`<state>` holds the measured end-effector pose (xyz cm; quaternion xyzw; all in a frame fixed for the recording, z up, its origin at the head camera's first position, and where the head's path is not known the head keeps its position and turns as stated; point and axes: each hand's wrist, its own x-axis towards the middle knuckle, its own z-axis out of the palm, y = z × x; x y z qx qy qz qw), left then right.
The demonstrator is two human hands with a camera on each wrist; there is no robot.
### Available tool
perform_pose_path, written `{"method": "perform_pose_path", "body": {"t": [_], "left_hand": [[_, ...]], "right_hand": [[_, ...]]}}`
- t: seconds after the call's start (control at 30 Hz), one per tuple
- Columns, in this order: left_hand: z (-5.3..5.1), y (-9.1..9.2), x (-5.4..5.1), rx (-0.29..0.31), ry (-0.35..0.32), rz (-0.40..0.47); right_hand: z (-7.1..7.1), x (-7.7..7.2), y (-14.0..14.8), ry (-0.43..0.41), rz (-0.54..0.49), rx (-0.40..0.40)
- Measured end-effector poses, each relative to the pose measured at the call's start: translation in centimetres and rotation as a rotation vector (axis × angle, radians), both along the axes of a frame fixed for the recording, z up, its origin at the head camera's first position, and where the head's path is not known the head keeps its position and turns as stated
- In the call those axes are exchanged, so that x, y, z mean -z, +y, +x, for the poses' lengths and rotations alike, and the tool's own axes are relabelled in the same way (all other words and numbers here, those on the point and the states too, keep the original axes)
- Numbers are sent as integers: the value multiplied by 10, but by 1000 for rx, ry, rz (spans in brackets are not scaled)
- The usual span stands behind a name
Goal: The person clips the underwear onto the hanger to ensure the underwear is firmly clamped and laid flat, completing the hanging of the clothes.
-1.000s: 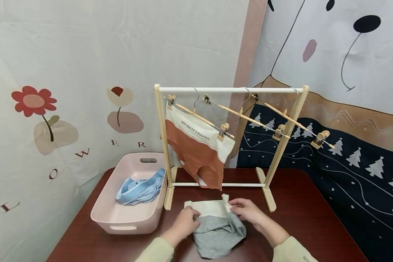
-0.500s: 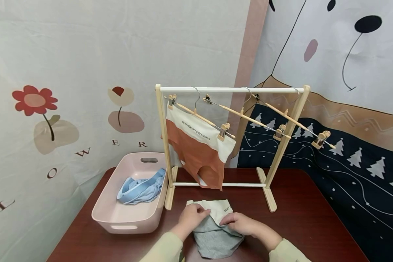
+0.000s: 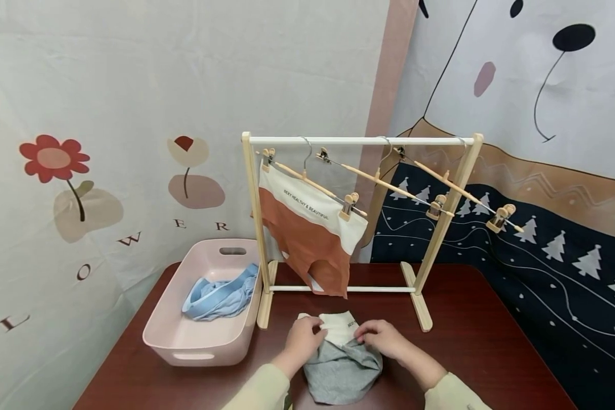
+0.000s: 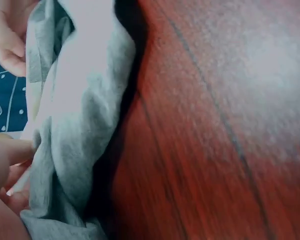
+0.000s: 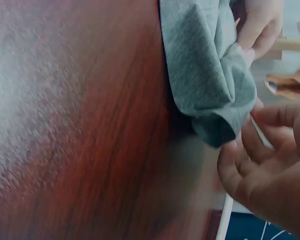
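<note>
Okay, left hand (image 3: 303, 339) pinches grey underpants (image 3: 342, 373) at their ten o'clock, right hand (image 3: 382, 339) at two; rack (image 3: 348, 140) at twelve.

Surface (image 3: 492, 353), reddish-brown, bearing a pale pink basket (image 3: 202, 335) with a crumpled light-blue garment (image 3: 222, 296) inside. Just beside the basket stands a wooden rack (image 3: 348, 140); from its white top rail hang three clip hangers (image 3: 376, 180), the leftmost carrying a rust-and-white garment (image 3: 312, 233). Behind: flower-printed cloth (image 3: 133, 85), left; tree-printed cloth (image 3: 543, 285), right.
</note>
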<state>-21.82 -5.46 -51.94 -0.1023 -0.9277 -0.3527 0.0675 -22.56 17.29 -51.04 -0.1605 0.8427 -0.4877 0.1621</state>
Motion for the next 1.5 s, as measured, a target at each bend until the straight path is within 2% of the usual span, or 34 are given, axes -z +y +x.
{"method": "perform_pose_path", "body": {"t": [0.07, 0.13, 0.2, 0.27, 0.3, 0.33, 0.5, 0.57, 0.63, 0.73, 0.8, 0.93, 1.0, 1.17, 1.3, 1.4, 1.5], "left_hand": [[-1, -3, -5, -1, 21, 98], [-2, -5, -9, -45, 43, 150], [-4, -7, -15, -73, 38, 225], [-5, -8, -21, -86, 1, 309], [-6, -9, -26, -78, -40, 373], [-6, -9, -30, -46, -77, 457], [-2, -9, -52, 121, -366, 920], [1, -9, -58, 179, -455, 1035], [3, -8, -61, 229, -535, 1113], [7, -6, -64, 263, -619, 1133], [9, -6, -64, 274, -653, 1116], [9, -10, -67, 288, -665, 1068], [8, -15, -70, 273, -634, 1055], [1, -36, -82, 214, -504, 1057], [-1, -53, -92, 155, -450, 1055], [1, -63, -98, 59, -383, 1002], [3, -71, -100, -29, -297, 903]], "right_hand": [[-2, 0, 4, -26, -17, 97], [-4, 1, 7, -50, -15, 155], [-6, 2, 9, -63, -10, 182], [-7, 3, 10, -76, -7, 192], [-8, 4, 11, -81, -10, 192], [-9, 5, 10, -85, -15, 193], [-15, 6, 7, -43, -51, 163], [-17, 4, 4, 10, -62, 113], [-19, 3, 0, 51, -81, 34], [-20, 0, -6, 81, -98, -103], [-20, -2, -10, 91, -99, -175], [-18, -3, -14, 150, -71, -238], [-18, -2, -12, 166, -68, -242], [-19, 4, 3, 209, -55, -251], [-18, 2, 21, 250, -17, -240], [-16, -7, 34, 280, 15, -191], [-15, -21, 46, 267, -13, -150]]}}
